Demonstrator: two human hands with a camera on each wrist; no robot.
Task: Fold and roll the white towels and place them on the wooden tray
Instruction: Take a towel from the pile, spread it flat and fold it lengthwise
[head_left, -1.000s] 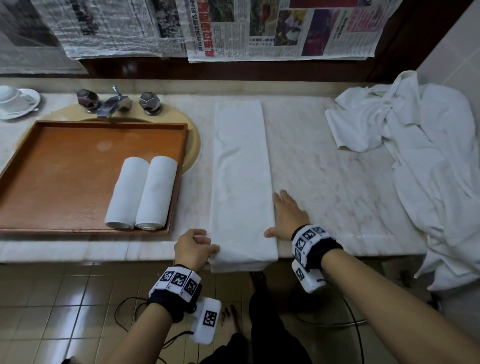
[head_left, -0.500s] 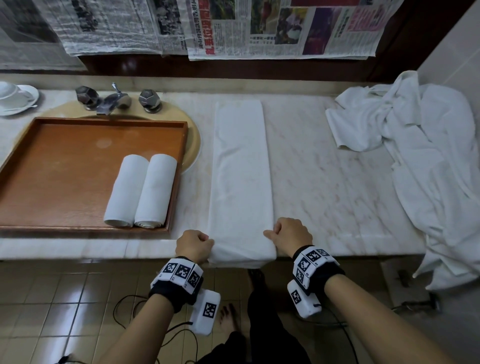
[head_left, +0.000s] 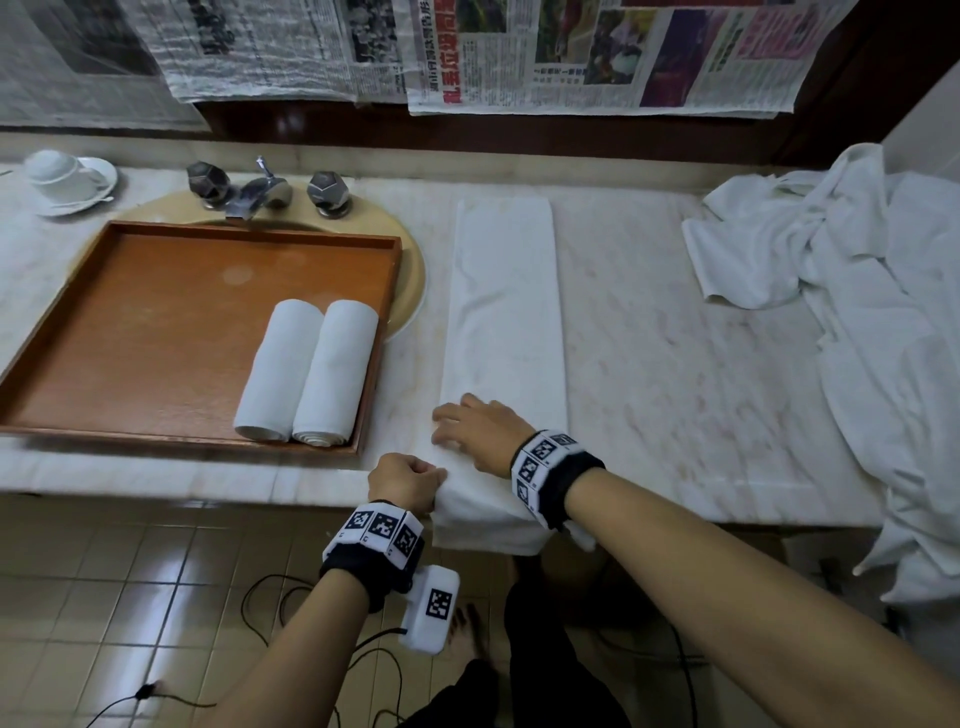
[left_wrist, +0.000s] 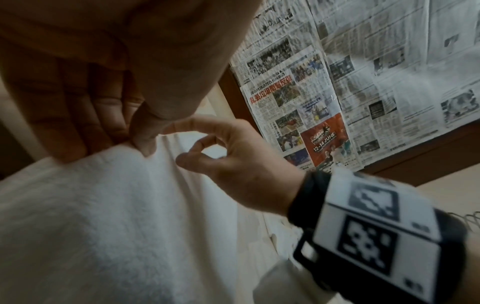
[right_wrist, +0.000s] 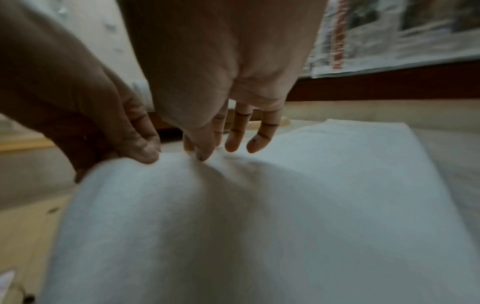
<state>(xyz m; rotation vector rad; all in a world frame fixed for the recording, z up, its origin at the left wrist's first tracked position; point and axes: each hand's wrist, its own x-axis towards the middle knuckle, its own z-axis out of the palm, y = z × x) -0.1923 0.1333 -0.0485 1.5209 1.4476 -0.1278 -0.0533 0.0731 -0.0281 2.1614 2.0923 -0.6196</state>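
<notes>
Left hand pinches the folded towel bottom-center, right hand flat, fingers spread (2 rolls done): tuck that first turn tight.

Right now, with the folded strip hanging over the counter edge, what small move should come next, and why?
Probably start turning the near end over into a first tight roll. The folded towel already lies flat as a long strip, the left hand grips its near-left corner, and the right hand rests on it just beyond. Two rolled towels sit on the wooden tray.
</notes>
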